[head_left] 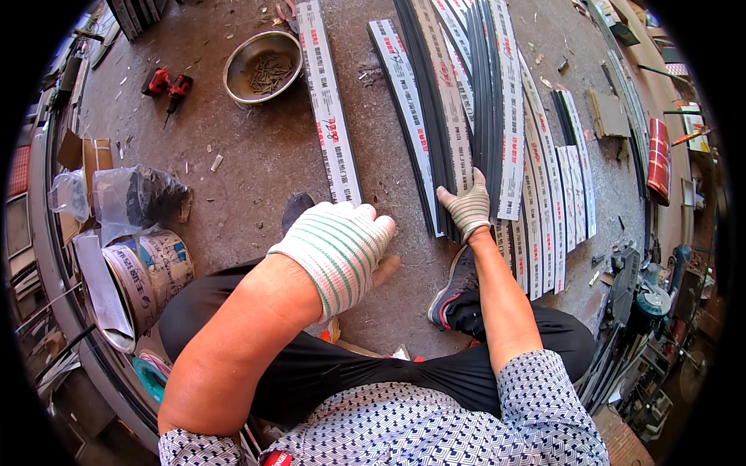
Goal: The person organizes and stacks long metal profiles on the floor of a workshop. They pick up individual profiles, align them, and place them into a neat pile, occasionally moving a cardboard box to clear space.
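Note:
My left hand (339,248), in a white fingerless glove with green stripes, hovers over the near end of a long film-wrapped profile bar (326,101) lying on the floor. Its fingers curl down out of sight and the thumb is blurred; anything inside the grip is hidden. Farther right, my right hand (468,206) wears a matching glove. Thumb and fingers straddle the near end of a film-wrapped profile bar (451,101) in a fanned stack, and are closed on it. Dark bars (485,101) lie along that one, with more wrapped bars (536,210) to the right.
A metal bowl (236,71) holds loose screws. Left of it lies a red cordless drill (180,87). Plastic bags (128,198) and a round tub (167,268) stand at the left. Tools and a dark machine (622,283) crowd the right side. My shoe (453,287) is near the stack.

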Tool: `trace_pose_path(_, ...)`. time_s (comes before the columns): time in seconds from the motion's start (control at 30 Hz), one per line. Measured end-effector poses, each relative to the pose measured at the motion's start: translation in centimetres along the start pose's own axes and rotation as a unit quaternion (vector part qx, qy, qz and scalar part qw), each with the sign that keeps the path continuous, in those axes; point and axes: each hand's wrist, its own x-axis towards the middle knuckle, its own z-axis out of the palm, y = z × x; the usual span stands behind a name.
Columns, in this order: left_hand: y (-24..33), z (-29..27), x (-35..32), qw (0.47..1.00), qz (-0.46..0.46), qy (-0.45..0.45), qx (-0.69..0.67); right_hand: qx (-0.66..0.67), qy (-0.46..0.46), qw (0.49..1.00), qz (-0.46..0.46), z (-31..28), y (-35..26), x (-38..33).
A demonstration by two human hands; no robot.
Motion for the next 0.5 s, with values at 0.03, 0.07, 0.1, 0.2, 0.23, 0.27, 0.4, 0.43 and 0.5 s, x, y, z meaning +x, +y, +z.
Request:
trace_pose_path(0.03, 0.1, -0.4, -0.6, 1.0, -0.009, 0.002, 0.006, 0.014, -0.006, 1.0, -0.006, 0.7, -0.6, 0.0)
trace_pose_path(0.07, 0.2, -0.9, -1.2, 1.0, -0.02, 0.002, 0.011, 0.029, -0.012, 0.999, -0.012, 1.5, -1.3, -0.1)
trace_pose_path(0.1, 0.1, -0.7, -1.0, 1.0, -0.016, 0.006, 0.009, 0.03, -0.009, 0.999, -0.013, 1.3, -1.0, -0.1)
trace_pose_path(0.2, 0.0, -0.1, -0.5, 1.0, -0.005, 0.01, 0.005, 0.011, -0.002, 1.0, -0.009, 0.6, -0.4, -0.1)
trace_pose_path(0.23, -0.1, 0.1, -0.3, 1.0, 0.0, 0.011, 0.004, 0.003, 0.0, 1.0, -0.007, 0.4, -0.2, -0.1)
trace_pose_path(0.27, 0.0, 0.0, -0.3, 1.0, -0.001, 0.01, 0.007, 0.001, 0.0, 1.0, -0.005, 0.4, -0.4, -0.2)
trace_pose_path(0.4, 0.1, -0.2, -0.4, 1.0, -0.001, 0.01, 0.011, 0.011, 0.005, 1.0, -0.008, 1.1, 0.7, 0.2)
trace_pose_path(0.43, 0.1, -0.4, -0.6, 1.0, -0.007, 0.009, 0.015, 0.012, 0.002, 1.0, -0.009, 1.5, 0.4, 0.2)
trace_pose_path(0.5, 0.1, -0.4, -0.8, 1.0, -0.006, 0.01, 0.02, 0.005, 0.003, 1.0, -0.009, 1.8, 0.3, 0.2)
